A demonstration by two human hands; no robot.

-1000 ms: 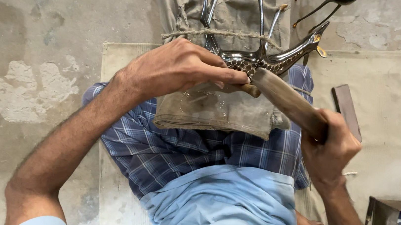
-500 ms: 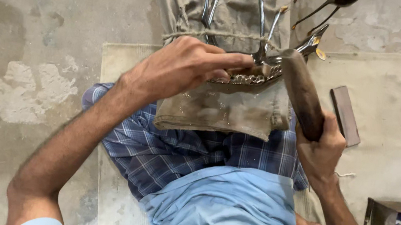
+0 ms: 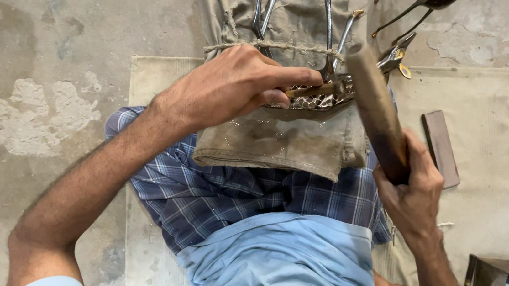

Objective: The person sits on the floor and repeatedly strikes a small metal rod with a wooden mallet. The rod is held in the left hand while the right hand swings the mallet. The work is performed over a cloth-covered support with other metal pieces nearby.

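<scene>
Two hands at work: I see both of my hands in the head view, close together over a cloth-wrapped block between my knees.
Left hand: my left hand [image 3: 235,87] lies on top of the block, fingers curled together and pinched on a thin punch [image 3: 313,90].
Punch axis: it runs nearly level, from my left fingertips out toward the right, its far end over the patterned metal piece [image 3: 315,100].
Metal piece: a curved, shiny, textured strip lying across the top of the canvas wrap [image 3: 280,139], just beside and partly under my left fingers.
Right hand: my right hand [image 3: 410,191] is wrapped shut around the lower end of a wooden mallet [image 3: 375,108].
Mallet axis: its long axis slants up and to the left from my fist, and its upper end stands just beside the punch's outer end; I cannot tell whether they touch.
Key relation: I judge the strike line runs leftward and down from the mallet head into the punch, so my right hand is the nearer one to that end, while my left only steadies it.
Around: metal tools [image 3: 330,25] are tucked under a cord on the wrap; a flat dark stone [image 3: 442,147] lies to the right on the mat.
</scene>
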